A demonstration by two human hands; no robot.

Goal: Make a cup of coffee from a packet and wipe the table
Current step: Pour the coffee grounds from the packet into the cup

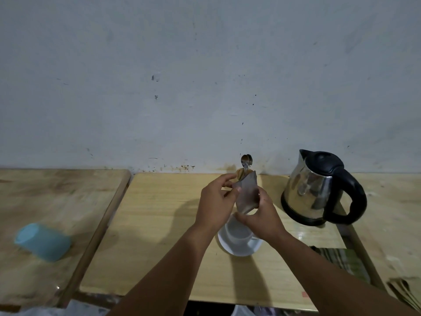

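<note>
left hand (215,201) grip pinches foil packet (247,195) top | right hand (259,216) grip clasps its base | round white cup (237,232) below | pale wooden table (159,224)

Both forearms reach fwd, converging mid-scene. Left hand (215,201) fingers curled, thumb and fingertips pinched at the far end. Right hand (262,218) just right of it, nearer, clasped w/ thumb raised.

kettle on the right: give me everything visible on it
The kettle is a shiny metal jug with a black lid, black looped handle and black base ring. It stands upright on the wooden table near the wall, lid closed, spout toward the wall, handle toward the right. It sits right of the white cup, apart from it. Neither hand touches it. No cord is visible.
</note>
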